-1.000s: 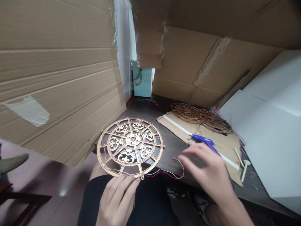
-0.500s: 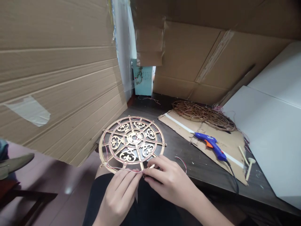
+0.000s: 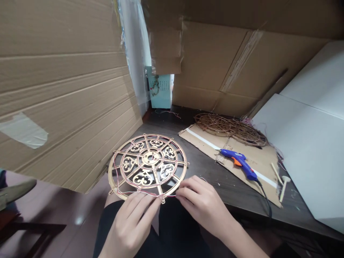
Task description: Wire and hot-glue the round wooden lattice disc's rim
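A round openwork wooden wheel [image 3: 155, 168], with spokes and scroll cut-outs, lies partly on the table and juts over its near edge above the lap. Thin red and white wire [image 3: 126, 192] runs along its rings and spokes. My left hand [image 3: 133, 218] is closed on the near rim, fingertips pressing the wire by the end of a spoke. Just right of that rim, my right hand [image 3: 205, 204] pinches the same wire, drawn straight between the two hands. A loose wire end shows behind the right hand. Both thumbs are mostly hidden.
A blue glue gun [image 3: 239, 161] lies on a cardboard sheet [image 3: 204, 150] to the right, beside pale sticks [image 3: 284, 188]. Behind it are brown wired wheels [image 3: 228, 129]. Cardboard walls [image 3: 67, 89] enclose the dark table [image 3: 199, 172]; a light-blue box [image 3: 160, 91] stands at the back.
My right hand has moved right, away from my left, and the wire now stretches between them. The small pale piece seen at its fingers is no longer visible. The view shifted slightly.
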A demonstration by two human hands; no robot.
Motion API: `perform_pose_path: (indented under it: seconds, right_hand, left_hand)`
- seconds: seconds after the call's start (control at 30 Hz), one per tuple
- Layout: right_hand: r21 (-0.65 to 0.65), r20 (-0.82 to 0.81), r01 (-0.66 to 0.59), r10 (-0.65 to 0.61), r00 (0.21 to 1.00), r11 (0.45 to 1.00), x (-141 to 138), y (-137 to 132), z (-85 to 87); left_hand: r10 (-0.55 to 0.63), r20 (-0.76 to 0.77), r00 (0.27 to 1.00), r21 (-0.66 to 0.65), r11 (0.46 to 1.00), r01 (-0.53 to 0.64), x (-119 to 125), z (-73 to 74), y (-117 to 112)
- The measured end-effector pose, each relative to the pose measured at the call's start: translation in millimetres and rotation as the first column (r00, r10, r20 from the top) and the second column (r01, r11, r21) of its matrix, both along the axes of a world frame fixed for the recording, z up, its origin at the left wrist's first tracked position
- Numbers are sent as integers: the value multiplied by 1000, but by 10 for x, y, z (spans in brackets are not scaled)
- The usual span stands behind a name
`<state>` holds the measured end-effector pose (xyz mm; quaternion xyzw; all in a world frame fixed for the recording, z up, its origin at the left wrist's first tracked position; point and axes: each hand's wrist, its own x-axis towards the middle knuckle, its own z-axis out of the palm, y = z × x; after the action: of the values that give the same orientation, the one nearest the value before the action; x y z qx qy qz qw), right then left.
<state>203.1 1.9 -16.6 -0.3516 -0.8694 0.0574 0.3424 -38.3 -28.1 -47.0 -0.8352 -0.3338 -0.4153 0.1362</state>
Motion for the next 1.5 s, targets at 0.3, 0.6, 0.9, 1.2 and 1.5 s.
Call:
perform_pose_path:
  seconds: [0.3,0.6,0.9,1.2,1.5]
  right_hand:
    - [-101,-164,-81,63,984,992,67,106,304]
    - [-25,-46,-27,26,999,999,99,429,574]
    - [130,-71,-200,210,975,971,-31,171,623]
    - [208,51,-260,255,965,943,-112,214,495]
    - [72,-35,-219,222,974,973,-139,219,659]
  left_hand:
    - [-46,-6,999,-70,997,45,10,242,7]
    - [-34,-16,999,-74,997,33,70,412,48]
    - [-48,9,999,-148,988,48,86,426,58]
    - [-14,22,1000,-160,987,17,101,425,21]
    - [-19,89,996,-77,997,26,111,422,21]
